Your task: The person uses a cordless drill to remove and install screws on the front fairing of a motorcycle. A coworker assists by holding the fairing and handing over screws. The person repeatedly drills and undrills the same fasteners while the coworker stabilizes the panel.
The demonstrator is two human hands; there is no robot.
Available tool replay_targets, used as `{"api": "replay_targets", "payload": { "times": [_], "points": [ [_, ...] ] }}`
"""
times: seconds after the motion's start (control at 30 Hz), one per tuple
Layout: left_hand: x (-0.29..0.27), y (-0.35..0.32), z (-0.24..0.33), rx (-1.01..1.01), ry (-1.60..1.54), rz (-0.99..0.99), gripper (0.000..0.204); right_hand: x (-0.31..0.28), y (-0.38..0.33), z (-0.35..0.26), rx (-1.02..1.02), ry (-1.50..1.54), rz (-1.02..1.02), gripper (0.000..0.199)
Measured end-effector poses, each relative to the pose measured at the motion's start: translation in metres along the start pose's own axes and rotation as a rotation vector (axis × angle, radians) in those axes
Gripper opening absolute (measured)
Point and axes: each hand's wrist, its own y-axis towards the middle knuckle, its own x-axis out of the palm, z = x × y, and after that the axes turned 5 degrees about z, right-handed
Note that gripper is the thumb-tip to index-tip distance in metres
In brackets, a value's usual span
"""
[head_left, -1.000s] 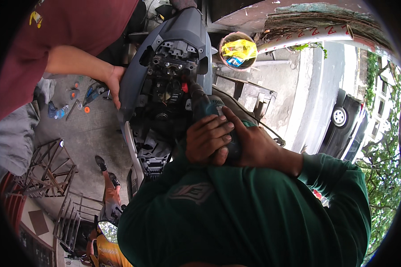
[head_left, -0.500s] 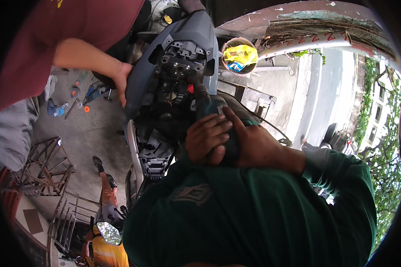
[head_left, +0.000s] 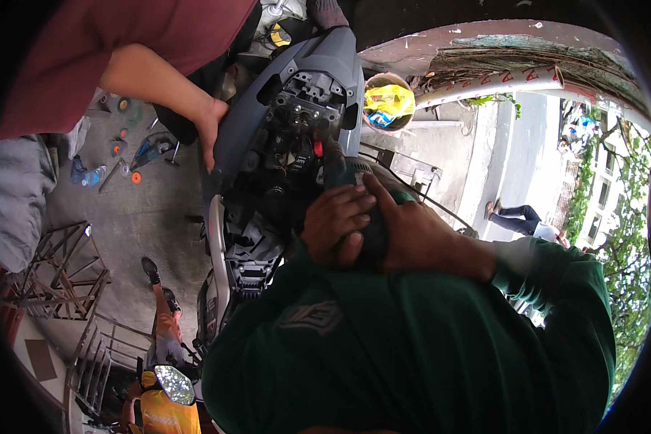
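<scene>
Both my hands are wrapped round a dark green power drill, held over the opened seat area of a motorcycle. My left hand curls its fingers over the drill's near side. My right hand grips from the right, thumb laid along the body. The drill's nose reaches the right side of the exposed frame, beside a small red part; its tip is hard to make out. Grey tail fairing surrounds the black inner parts. A co-worker's hand rests on the fairing's left side.
A bucket holding a yellow bag stands right of the tail. Tools and small parts lie on the floor at left, near a metal frame. A dark glove touches the tail end. Someone in yellow is at lower left.
The view has shifted slightly, while my hands keep their hold on the drill. On the road at right, a vehicle has left the view and a person's legs now show.
</scene>
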Motion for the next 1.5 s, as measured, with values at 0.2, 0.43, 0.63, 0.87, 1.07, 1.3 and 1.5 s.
{"api": "replay_targets", "payload": {
  "times": [0.2,0.43,0.63,0.87,1.07,1.3,1.5],
  "points": [
    [0.005,-0.002,-0.002,0.023,0.026,0.042,0.027,0.000,0.003,-0.003,0.078,0.037,-0.040,0.127],
    [-0.008,0.001,-0.003,0.002,-0.016,-0.125,0.020,-0.003,-0.001,-0.001,0.152,0.074,-0.052,0.131],
    [0.001,-0.003,-0.002,0.004,-0.010,-0.090,0.019,0.001,-0.001,0.007,0.103,0.058,-0.049,0.132],
    [0.004,-0.006,0.002,-0.003,0.005,-0.093,0.020,0.008,-0.005,0.014,0.038,0.038,-0.003,0.128],
    [0.009,-0.008,0.000,0.032,0.040,-0.114,0.020,0.011,-0.010,0.025,-0.013,0.051,0.032,0.123],
    [0.012,-0.022,0.002,0.056,0.063,-0.199,0.021,0.026,-0.019,0.041,-0.088,0.114,0.076,0.126],
    [0.014,-0.034,-0.001,0.111,0.066,-0.200,0.023,0.040,-0.021,0.051,-0.116,0.112,0.079,0.127]
  ]
}}
